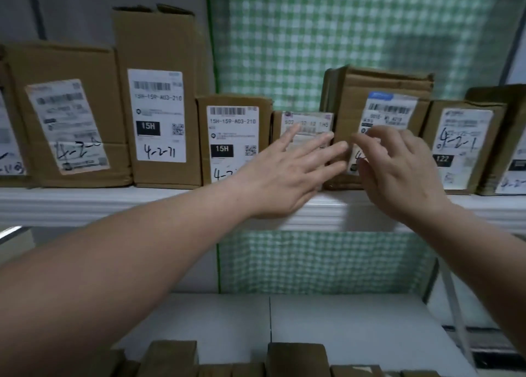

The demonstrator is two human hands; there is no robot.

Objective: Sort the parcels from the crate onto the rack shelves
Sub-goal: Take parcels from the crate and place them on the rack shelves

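Cardboard parcels with white labels stand in a row on the upper rack shelf (pixel 85 203). A small parcel (pixel 306 123) sits between a 15H-labelled box (pixel 233 129) and a larger box (pixel 381 98) with a blue-topped label. My left hand (pixel 287 169) is spread flat with its fingers in front of the small parcel. My right hand (pixel 398 163) has loosely curled fingers against the front of the larger box. Neither hand grips anything. No crate is in view.
Taller boxes (pixel 159 92) stand at the left, and more labelled boxes (pixel 464 143) at the right. Green checked cloth (pixel 341 35) hangs behind the rack. A lower white shelf (pixel 341 319) has several brown parcels (pixel 296 358) along its front edge.
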